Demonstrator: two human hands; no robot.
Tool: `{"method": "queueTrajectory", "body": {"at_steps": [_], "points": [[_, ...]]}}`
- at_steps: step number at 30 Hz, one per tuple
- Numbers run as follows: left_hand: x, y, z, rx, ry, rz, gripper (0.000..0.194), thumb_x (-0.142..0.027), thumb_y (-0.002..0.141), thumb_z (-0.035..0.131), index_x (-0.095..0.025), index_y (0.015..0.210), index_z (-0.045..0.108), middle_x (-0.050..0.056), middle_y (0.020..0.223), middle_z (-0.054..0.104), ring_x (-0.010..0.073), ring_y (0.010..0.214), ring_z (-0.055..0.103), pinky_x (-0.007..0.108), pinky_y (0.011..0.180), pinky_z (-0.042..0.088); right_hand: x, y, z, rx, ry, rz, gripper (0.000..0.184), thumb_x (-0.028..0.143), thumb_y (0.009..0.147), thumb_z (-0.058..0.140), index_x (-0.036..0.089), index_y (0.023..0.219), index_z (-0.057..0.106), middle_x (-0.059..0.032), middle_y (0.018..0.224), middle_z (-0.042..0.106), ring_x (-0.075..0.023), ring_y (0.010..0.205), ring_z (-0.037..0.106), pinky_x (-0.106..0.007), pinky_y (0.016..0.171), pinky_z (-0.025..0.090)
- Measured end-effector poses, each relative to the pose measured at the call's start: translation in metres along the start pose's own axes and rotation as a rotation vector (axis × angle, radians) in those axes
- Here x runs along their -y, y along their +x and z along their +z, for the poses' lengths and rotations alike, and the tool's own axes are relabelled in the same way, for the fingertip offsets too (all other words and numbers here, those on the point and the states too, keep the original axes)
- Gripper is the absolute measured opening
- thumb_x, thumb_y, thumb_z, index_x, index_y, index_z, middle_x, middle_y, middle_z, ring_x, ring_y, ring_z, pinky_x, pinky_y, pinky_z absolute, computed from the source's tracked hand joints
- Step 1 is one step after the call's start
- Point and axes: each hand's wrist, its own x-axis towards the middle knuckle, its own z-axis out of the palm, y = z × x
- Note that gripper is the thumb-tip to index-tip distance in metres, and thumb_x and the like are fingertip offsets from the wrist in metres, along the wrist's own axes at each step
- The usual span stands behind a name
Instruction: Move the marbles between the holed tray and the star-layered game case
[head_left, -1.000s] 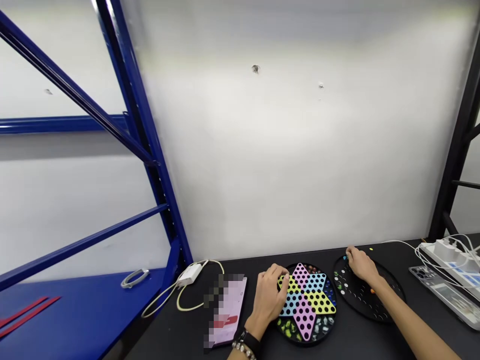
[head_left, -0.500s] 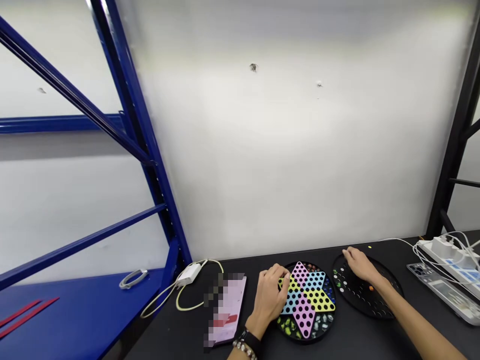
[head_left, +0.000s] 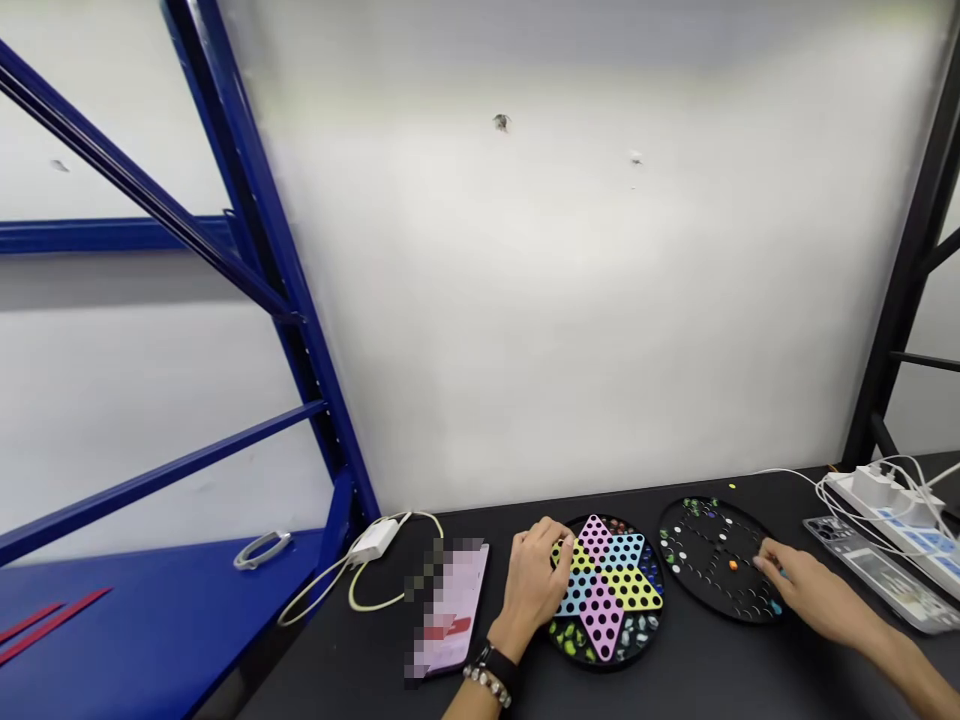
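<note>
A Chinese checkers board [head_left: 604,617], with a pink, blue and yellow star, has coloured marbles in the compartments around it. My left hand [head_left: 534,570] lies over its left edge, fingers bent together; what is under the fingertips is hidden. To the right lies a round black board [head_left: 705,565] with rows of small hollows and white, green and dark pieces along its far and left sides. An orange die [head_left: 733,565] sits near its middle. Above its right side is my right hand [head_left: 806,588], closed in a pinch, with blue-green bits showing beside the fingers.
A phone [head_left: 456,610] lies left of my left hand. A white adapter [head_left: 375,540] with a looped cable is behind it. At right are a grey transparent case [head_left: 881,578] and a white power strip [head_left: 900,510] with cables. A blue rack [head_left: 292,300] stands at left.
My right hand has moved from the far side of the black board to its right side, uncovering the middle and far pieces. My left hand stays at the star board. The view shifts slightly.
</note>
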Motion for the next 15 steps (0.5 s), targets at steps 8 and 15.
{"method": "queueTrajectory", "body": {"at_steps": [8, 15], "points": [[0.000, 0.002, -0.001, 0.014, 0.014, -0.077, 0.025, -0.029, 0.095, 0.039, -0.024, 0.094, 0.063, 0.004, 0.103, 0.067, 0.0230, 0.099, 0.058, 0.039, 0.089, 0.041, 0.002, -0.019, 0.006, 0.101, -0.185, 0.037, 0.018, 0.041, 0.086, 0.052, 0.027, 0.074, 0.050, -0.0044, 0.072, 0.062, -0.0260, 0.072, 0.061, -0.032, 0.065, 0.038], [0.026, 0.004, 0.005, 0.093, -0.080, -0.212, 0.033, -0.021, 0.092, 0.036, -0.023, 0.091, 0.069, 0.003, 0.097, 0.072, 0.0200, 0.093, 0.065, 0.032, 0.084, 0.046, 0.062, -0.002, 0.011, 0.107, 0.848, 0.240, 0.041, 0.064, 0.083, 0.050, 0.024, 0.072, 0.044, 0.0076, 0.055, 0.037, -0.0080, 0.040, 0.026, -0.023, 0.042, 0.020]]}}
